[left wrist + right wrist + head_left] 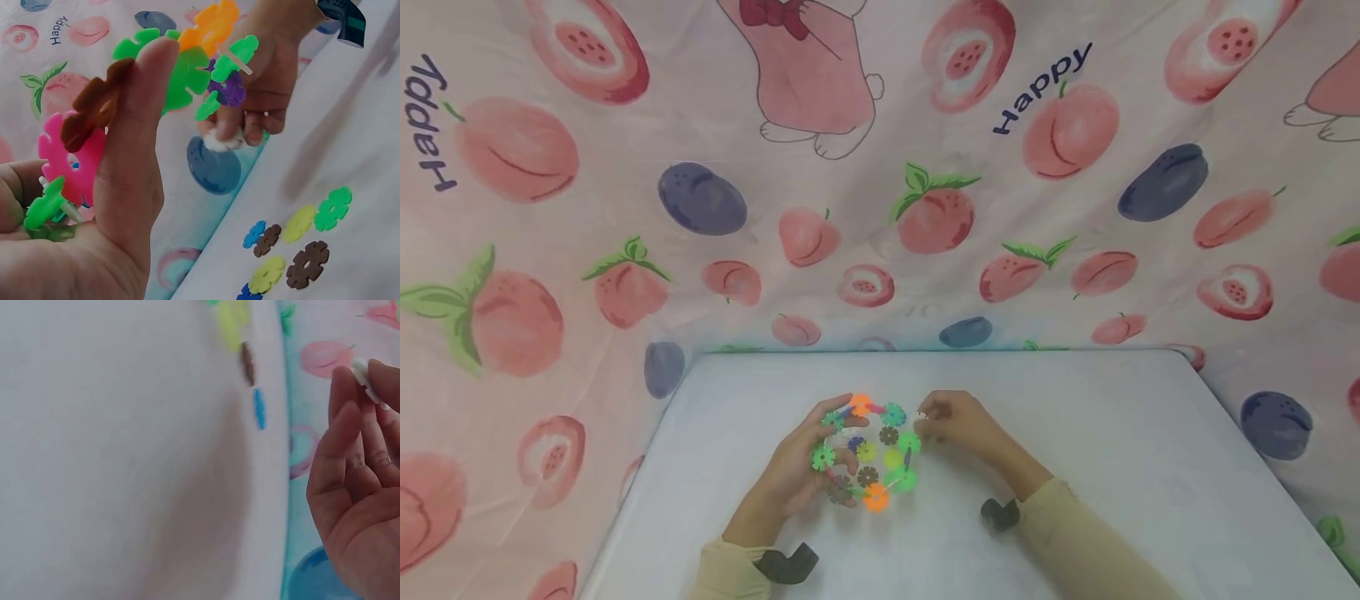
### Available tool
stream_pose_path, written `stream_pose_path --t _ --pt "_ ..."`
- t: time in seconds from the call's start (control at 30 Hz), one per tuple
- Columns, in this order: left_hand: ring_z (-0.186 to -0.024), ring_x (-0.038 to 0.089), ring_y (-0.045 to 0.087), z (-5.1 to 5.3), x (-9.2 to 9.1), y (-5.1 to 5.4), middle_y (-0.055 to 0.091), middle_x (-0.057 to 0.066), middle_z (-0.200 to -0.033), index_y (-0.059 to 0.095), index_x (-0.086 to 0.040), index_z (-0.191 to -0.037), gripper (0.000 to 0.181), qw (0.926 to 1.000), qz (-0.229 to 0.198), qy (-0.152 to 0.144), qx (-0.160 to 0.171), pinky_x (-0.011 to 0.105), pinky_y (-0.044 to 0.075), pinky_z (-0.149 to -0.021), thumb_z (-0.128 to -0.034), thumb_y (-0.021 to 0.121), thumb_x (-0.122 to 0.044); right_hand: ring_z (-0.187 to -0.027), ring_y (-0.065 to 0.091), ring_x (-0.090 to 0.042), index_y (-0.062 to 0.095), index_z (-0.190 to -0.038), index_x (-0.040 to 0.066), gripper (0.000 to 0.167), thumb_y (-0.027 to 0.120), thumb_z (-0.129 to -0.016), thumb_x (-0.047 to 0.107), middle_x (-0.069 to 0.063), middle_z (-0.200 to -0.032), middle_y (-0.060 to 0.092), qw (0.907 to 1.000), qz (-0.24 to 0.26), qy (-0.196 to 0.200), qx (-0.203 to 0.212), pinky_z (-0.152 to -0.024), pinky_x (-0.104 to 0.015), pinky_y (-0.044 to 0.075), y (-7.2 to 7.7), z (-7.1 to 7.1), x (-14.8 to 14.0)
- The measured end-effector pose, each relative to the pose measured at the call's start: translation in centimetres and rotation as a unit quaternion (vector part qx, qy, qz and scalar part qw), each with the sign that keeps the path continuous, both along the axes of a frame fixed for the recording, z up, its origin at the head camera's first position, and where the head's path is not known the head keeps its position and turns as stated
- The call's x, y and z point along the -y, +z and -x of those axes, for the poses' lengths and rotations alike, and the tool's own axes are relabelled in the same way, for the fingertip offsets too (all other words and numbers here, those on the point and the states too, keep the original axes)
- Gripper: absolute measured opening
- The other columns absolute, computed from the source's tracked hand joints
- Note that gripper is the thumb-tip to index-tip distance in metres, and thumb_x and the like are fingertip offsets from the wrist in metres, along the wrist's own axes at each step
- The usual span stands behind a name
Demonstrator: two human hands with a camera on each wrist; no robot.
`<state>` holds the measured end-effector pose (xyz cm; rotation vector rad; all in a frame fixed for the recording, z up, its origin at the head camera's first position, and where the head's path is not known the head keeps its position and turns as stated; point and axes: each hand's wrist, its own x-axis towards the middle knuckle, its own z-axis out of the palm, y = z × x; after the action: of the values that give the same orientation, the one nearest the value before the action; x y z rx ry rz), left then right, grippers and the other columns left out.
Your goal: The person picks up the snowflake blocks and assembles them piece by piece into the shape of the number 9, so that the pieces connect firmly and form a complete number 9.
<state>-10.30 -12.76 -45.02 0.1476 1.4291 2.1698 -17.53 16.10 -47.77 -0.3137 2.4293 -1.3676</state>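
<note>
Ring of notched plastic discs (904, 478) was up in my left hand (796, 468), above the white tabletop (1150, 450). Left wrist view showed my thumb (134, 144) lying across it; head view showed the fingers curled about its left side, so that hand was full with the ring. Colours noted on it: an orange disc (861, 405) at the far side, a second orange disc (876, 497) at the near side, greens down the right between them; also, from the left wrist, a pink disc (62, 147), a brown disc (94, 112) and a small purple disc (231, 90). Neighbouring pieces were joined at angles to one another, some seen nearly edge-on. My right hand (962, 423) was just right of the ring, thumb and fingertips brought to a narrow pinch on a small white disc (364, 378). Whether that piece touched the ring, I could not tell. Loose discs (307, 265) lay on the tabletop; from the head view several showed through the ring's opening. I made out yellow, brown, blue and green among them, some close together. Right wrist view gave them only as a blurred line. Dark straps (786, 565) sat at both wrists, by pale tan sleeves (1086, 537). Behind the tabletop was a pink cloth (835, 179) printed with peaches, dark plums and the word Happy.
</note>
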Motion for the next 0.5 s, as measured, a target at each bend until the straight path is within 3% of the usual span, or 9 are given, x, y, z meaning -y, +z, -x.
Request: stream_pose_path --t 0.13,0.33,0.5 --pt "-0.076 0.016 0.068 0.1 -0.1 -0.1 0.039 0.010 -0.151 0.030 -0.030 -0.157 0.050 1.0000 0.000 0.005 0.008 0.056 0.061 -0.063 -0.1088 0.023 -0.018 -0.086 0.069 -0.026 0.070 -0.099 0.014 0.016 0.076 -0.091 0.027 -0.003 -0.086 0.073 0.9987 0.047 -0.013 0.014 -0.079 -0.039 0.059 1.4 -0.5 0.1" --pt "-0.077 0.017 0.068 0.2 -0.2 0.0 0.038 0.010 -0.152 0.026 -0.030 -0.159 0.051 0.9999 -0.009 0.012 0.005 0.056 0.061 -0.062 -0.1092 0.022 -0.019 -0.104 0.069 -0.035 0.070 -0.100 0.014 0.019 0.076 -0.092 0.030 -0.002 -0.095 0.076 0.9957 0.077 -0.030 0.042 -0.086 -0.035 0.059 3.0 -1.3 0.5" --pt "-0.074 0.017 0.067 0.2 -0.2 0.0 0.040 0.011 -0.151 0.027 -0.030 -0.159 0.051 0.9994 -0.022 0.025 0.004 0.041 0.059 -0.056 -0.1089 0.023 -0.019 -0.104 0.067 -0.033 0.070 -0.097 0.011 0.022 0.078 -0.090 0.031 -0.003 -0.100 0.073 0.9928 0.106 -0.038 0.041 -0.089 -0.036 0.059 3.7 -2.0 0.9"
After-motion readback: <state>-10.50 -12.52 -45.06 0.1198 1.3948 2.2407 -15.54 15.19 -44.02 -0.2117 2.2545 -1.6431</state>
